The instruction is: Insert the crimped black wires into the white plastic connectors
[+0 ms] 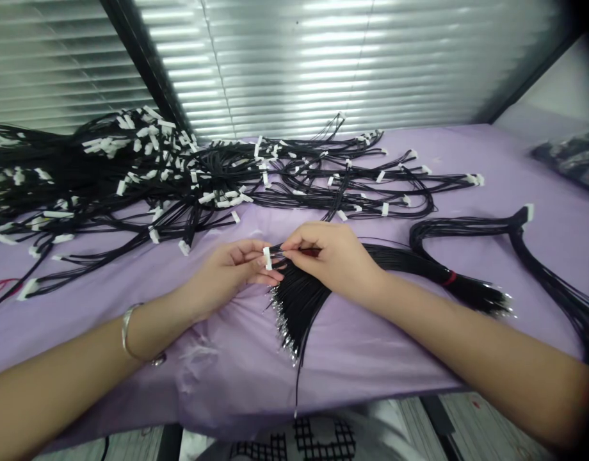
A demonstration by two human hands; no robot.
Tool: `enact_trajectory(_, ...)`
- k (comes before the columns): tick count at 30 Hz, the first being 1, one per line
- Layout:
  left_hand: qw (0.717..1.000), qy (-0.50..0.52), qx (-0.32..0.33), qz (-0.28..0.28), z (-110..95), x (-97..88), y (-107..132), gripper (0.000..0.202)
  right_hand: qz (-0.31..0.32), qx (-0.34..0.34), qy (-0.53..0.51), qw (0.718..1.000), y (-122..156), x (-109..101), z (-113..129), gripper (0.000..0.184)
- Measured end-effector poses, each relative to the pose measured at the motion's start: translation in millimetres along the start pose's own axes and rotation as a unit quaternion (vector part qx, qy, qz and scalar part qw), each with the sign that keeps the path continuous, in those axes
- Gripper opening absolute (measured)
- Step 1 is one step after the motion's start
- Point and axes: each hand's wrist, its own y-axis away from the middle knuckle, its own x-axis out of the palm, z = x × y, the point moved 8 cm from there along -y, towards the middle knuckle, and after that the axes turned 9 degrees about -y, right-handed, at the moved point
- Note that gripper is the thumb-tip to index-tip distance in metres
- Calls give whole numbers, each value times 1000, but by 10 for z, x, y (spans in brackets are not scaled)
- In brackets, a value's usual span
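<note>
Between the thumb and fingers of my left hand [241, 264] is a small white connector housing [267, 258], held upright. Several thin black wires run from its right side to my right hand [323, 253], whose thumb and forefinger pinch a wire close to the housing. Under both hands lies a thick bundle of black wires [301, 301], its silvery crimped ends fanned out toward me. The bundle stretches to the right beneath my right hand, where a red tie [450, 278] binds it near its other metal-tipped end.
A large tangled pile of black wire harnesses [131, 173] with white connectors covers the back left of the purple-covered table [217, 384]. Another harness [467, 225] curves along the right. Window blinds [299, 64] stand behind, and a dark patterned item [570, 160] lies at far right.
</note>
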Motion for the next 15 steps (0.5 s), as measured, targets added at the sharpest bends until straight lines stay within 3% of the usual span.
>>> enact_trajectory(15,1000,21,-9,5,-8,0,-4,22,-4,29,8,1000,7,0,-19,9)
